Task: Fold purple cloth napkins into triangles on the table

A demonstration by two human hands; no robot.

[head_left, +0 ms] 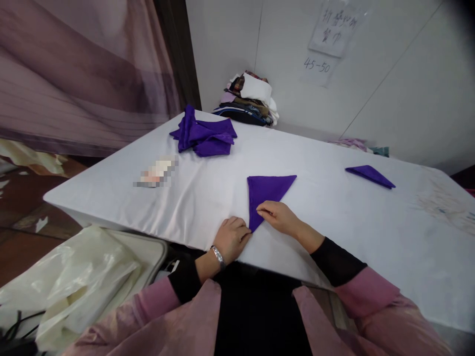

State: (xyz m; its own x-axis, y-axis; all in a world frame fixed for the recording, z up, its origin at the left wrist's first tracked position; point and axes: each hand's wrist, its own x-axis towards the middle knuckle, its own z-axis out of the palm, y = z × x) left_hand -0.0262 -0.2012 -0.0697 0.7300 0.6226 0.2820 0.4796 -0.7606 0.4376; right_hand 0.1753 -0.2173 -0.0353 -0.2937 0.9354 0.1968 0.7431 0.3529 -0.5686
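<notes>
A purple napkin [267, 190], folded into a triangle, lies flat on the white-covered table [315, 237] in front of me. At its lower corner, my left hand [232, 238] has thumb and forefinger closed on the tip, with the other fingers curled on the tablecloth. My right hand [280, 216] is above the napkin's lower half, thumb and forefinger pinched together at the cloth near its left side. The fingers partly hide what is between them. Farther right rests a second folded purple napkin [371, 176], narrow and slightly raised.
Loose purple napkins [204, 136] are heaped at the back left. Nearer lies a blurred-out flat item [158, 171]. Folded clothes [248, 99] are stacked behind the table against the wall, which bears handwritten paper signs [332, 27]. A plastic bag [81, 272] covers a chair at lower left.
</notes>
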